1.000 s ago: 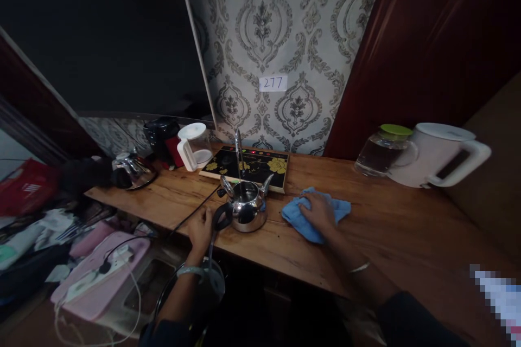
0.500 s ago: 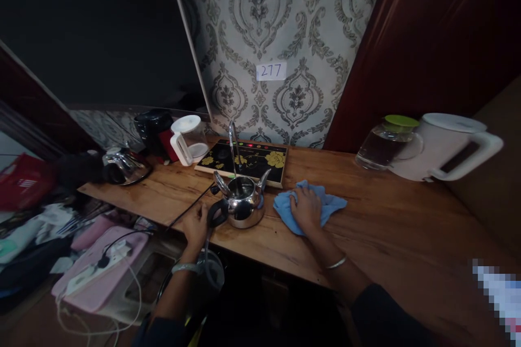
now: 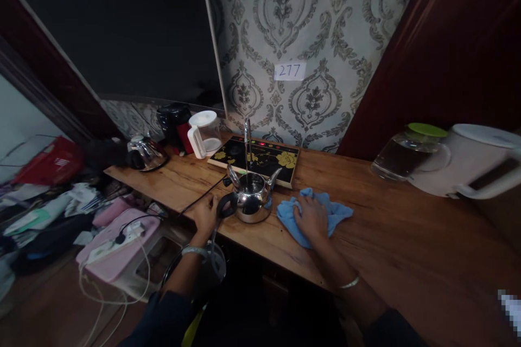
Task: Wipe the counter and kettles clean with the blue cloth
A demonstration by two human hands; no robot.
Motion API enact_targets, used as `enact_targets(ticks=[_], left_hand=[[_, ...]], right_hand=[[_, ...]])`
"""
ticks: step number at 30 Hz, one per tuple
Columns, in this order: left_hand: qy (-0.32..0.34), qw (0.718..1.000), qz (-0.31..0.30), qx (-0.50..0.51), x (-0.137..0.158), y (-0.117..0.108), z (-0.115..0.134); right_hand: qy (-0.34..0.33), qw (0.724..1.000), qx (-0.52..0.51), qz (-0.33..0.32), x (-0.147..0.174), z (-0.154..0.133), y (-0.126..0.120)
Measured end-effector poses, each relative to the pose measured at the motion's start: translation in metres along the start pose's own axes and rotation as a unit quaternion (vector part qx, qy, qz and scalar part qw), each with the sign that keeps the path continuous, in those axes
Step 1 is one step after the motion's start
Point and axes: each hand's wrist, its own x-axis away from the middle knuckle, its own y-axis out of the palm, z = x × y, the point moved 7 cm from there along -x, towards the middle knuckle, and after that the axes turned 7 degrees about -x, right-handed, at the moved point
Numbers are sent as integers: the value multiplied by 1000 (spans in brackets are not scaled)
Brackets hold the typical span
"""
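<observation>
On grained wood (image 3: 378, 227), right hand (image 3: 311, 218) atop crumpled cloth (image 3: 335, 213), left hand (image 3: 204, 214) beside round metal kettle (image 3: 253, 204), grips unclear

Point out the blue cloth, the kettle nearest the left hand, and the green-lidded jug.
Blue cloth (image 3: 337, 211): head view, on its right side.
Kettle (image 3: 252, 208): head view, on its shiny body.
Jug (image 3: 401, 158): head view, on its clear wall.

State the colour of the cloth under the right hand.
The cloth under the right hand is blue, showing best in the head view.
</observation>
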Motion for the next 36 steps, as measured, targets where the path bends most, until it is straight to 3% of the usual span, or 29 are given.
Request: enact_targets(ticks=[8, 12, 15, 20, 25, 28, 32, 36], left_hand=[[10, 1000, 15, 4, 1, 1, -2], [10, 1000, 19, 5, 1, 0, -2], [10, 1000, 20, 6, 2, -1, -2], [12, 1000, 21, 13, 2, -3, -1], [11, 999, 22, 31, 3, -4, 1], [13, 999, 20, 39, 3, -6, 3], [13, 999, 17, 43, 5, -7, 4], [9, 999, 16, 48, 5, -7, 3]], right_hand=[[-109, 993, -46, 13, 36, -6, 8], [-179, 979, -90, 30, 48, 9, 12], [-189, 975, -108, 53, 48, 34, 12], [-116, 986, -83, 89, 25, 101, -1], [75, 990, -63, 101, -13, 149, -30], [110, 986, -74, 104, -28, 130, -39], [-5, 999, -7, 50, -28, 71, -21], [-53, 997, 51, 32, -14, 49, -2]])
